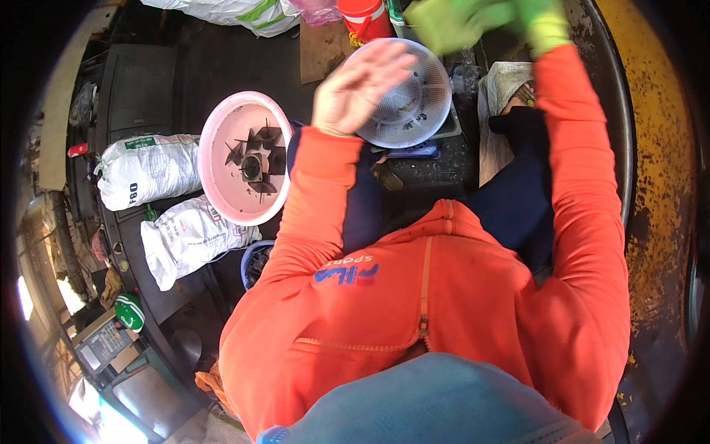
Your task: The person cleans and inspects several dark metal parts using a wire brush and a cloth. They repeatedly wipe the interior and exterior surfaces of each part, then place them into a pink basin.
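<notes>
My left hand [362, 85] is bare, its fingers stretched out and apart. It hangs over the left rim of a white perforated basin [414, 122] with small dark bits inside, holding nothing. At the top right, my right hand [543, 26] wears a yellow-green glove and is blurred by motion. Another blurred yellow-green glove [455, 24] stretches leftward from it and seems to be gripped; the fingers run past the upper edge. To the left of my left arm, a pink basin [209, 159] contains several dark, finned metal parts [254, 166].
White printed sacks [151, 170] lie left of the pink basin. A red container [366, 18] stands behind the white basin. Beside my right leg is an open pale sack [492, 96]. A blue tub [250, 266] sits by my left elbow. A rusty yellow surface [658, 222] borders the right.
</notes>
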A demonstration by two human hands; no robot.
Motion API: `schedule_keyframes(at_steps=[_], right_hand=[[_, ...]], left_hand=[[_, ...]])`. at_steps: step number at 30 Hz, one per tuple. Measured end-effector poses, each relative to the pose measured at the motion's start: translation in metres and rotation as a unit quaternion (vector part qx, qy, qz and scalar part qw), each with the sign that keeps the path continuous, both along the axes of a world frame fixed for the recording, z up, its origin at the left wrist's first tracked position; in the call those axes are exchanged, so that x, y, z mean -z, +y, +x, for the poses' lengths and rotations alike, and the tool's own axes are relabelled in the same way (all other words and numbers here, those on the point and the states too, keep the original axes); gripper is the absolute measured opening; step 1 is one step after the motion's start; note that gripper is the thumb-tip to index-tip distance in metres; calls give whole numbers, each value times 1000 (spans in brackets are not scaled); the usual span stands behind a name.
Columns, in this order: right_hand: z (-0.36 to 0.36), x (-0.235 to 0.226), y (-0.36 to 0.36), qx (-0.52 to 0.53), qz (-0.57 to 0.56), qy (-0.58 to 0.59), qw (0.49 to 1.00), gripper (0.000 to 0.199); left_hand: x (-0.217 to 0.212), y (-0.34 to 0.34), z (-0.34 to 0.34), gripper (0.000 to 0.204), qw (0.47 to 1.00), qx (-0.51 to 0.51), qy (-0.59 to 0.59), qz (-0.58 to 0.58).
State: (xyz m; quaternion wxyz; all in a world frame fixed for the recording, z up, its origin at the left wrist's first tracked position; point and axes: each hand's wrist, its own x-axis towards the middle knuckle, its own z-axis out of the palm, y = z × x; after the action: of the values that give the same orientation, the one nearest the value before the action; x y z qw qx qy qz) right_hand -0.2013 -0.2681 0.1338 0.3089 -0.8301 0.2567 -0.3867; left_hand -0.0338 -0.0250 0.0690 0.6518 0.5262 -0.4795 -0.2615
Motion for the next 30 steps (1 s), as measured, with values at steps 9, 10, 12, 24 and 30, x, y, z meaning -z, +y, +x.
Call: schedule_keyframes(at_steps=[9,10,12,24,30], right_hand=[[-27,6,15,-135,325,-37,935,32],[-23,7,15,-83,238,14,968,32],[-22,6,16,-13,111,201,973,36],[-51,19,-34,-55,198,100,974,32],[-54,31,-60,-52,167,139,975,36]], left_hand=[[143,-22,108,95,739,-184,-249,598],[152,-24,110,83,699,-137,-222,666],[158,-21,103,69,660,-54,-311,682],[121,50,6,71,824,-176,-493,218],[128,42,19,73,897,-272,-335,94]])
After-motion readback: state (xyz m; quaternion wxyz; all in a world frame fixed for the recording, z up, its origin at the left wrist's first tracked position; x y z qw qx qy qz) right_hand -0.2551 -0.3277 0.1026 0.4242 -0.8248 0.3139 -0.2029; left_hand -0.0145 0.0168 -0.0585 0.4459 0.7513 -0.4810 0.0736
